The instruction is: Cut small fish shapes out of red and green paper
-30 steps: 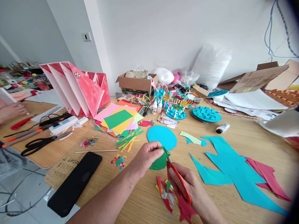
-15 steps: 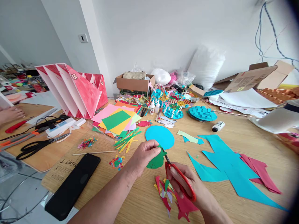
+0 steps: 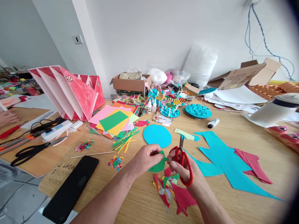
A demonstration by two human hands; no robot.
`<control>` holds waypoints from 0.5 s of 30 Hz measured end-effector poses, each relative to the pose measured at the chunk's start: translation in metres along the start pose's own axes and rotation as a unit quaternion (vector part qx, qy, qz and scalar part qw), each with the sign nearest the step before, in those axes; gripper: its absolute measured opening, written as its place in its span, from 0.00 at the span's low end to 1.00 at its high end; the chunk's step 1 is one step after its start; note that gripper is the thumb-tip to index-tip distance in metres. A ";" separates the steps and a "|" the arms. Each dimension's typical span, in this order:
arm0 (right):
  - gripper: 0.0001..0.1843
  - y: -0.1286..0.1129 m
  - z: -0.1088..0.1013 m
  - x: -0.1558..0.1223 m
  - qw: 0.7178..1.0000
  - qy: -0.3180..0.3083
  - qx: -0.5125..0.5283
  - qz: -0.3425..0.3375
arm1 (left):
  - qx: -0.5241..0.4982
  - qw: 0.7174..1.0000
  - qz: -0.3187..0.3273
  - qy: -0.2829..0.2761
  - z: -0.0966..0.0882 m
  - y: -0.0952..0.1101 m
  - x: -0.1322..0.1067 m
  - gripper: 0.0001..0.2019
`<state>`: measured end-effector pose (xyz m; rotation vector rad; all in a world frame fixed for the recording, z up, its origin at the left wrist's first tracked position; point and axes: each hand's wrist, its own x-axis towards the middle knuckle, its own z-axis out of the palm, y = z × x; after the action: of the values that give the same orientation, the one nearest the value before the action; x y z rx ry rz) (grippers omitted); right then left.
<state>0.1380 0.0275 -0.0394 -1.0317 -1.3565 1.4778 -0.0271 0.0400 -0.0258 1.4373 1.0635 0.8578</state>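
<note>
My left hand [image 3: 146, 158] pinches a small green paper cut-out [image 3: 158, 165] just above the wooden table [image 3: 233, 199]. My right hand [image 3: 184, 171] grips red-handled scissors [image 3: 183, 155], its fingers through the loops; the blades point up and away from the green piece. The two hands almost touch at the cut-out's right tip. Under them lies a heap of red, green and yellow paper scraps [image 3: 171, 191]. A turquoise paper oval [image 3: 157, 136] lies flat just beyond my hands.
Turquoise [image 3: 231, 165] and crimson [image 3: 253, 163] offcuts lie to the right, a black phone [image 3: 70, 188] to the near left. Coloured sheets [image 3: 114, 121], black scissors [image 3: 30, 151], a folded red-and-white card structure [image 3: 67, 91], glue bottles, boxes and another person's hand [image 3: 8, 117] lie farther off.
My right hand has turned the scissors from cutting into the green piece to blades pointing up, clear of it. The view has shifted right; my left hand still holds the cut-out.
</note>
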 end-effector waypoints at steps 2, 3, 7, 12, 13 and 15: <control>0.14 0.000 0.001 0.000 1.000 -0.003 0.011 0.008 | 0.042 0.999 -0.005 -0.021 0.003 -0.004 0.001 0.07; 0.14 0.000 0.001 0.000 1.000 -0.010 0.016 0.015 | 0.054 0.998 -0.007 -0.026 0.004 -0.006 0.001 0.06; 0.13 0.001 0.002 0.000 0.999 -0.025 0.023 0.019 | 0.043 0.998 -0.013 -0.041 0.008 -0.011 0.002 0.06; 0.11 0.002 -0.001 0.002 0.998 0.010 0.054 0.005 | 0.026 0.999 0.033 0.018 0.001 0.003 0.004 0.06; 0.12 0.001 -0.002 0.002 0.998 0.024 0.062 0.002 | 0.018 0.995 0.066 0.071 -0.001 0.009 0.002 0.06; 0.13 -0.002 -0.004 0.003 0.996 0.055 0.075 -0.007 | 0.010 0.974 0.144 0.174 -0.002 0.023 -0.011 0.07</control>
<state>0.1411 0.0318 -0.0380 -0.9901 -1.1556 1.4675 -0.0296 0.0302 -0.0023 1.5148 1.1383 1.3484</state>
